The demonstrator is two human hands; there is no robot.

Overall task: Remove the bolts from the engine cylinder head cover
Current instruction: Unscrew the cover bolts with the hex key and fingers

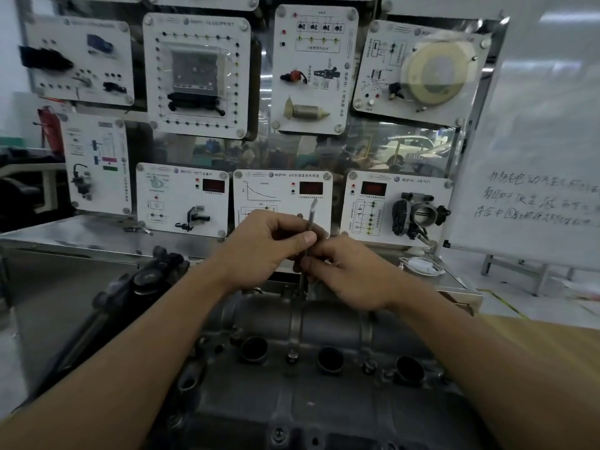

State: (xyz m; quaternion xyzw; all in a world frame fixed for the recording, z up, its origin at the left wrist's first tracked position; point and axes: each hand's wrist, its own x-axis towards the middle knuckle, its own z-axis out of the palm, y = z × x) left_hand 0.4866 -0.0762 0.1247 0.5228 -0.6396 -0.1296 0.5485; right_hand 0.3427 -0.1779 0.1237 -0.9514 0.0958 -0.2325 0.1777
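Directly behind cover [324, 323]: steel bench [65, 235], sensor panels [181, 199].

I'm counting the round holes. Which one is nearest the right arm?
The rightmost hole: it sits just beside the right forearm; the other two lie farther left.

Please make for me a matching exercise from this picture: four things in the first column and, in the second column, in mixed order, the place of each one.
Column one
1. thin metal tool
2. throttle body
3. whiteboard
4. bolt

Column two
a. at the far right, with handwriting on it
b. mounted on a white panel
c. gripped by the left hand and the right hand
d. on the cylinder head cover, between two round holes

Pairs: 1-c, 2-b, 3-a, 4-d
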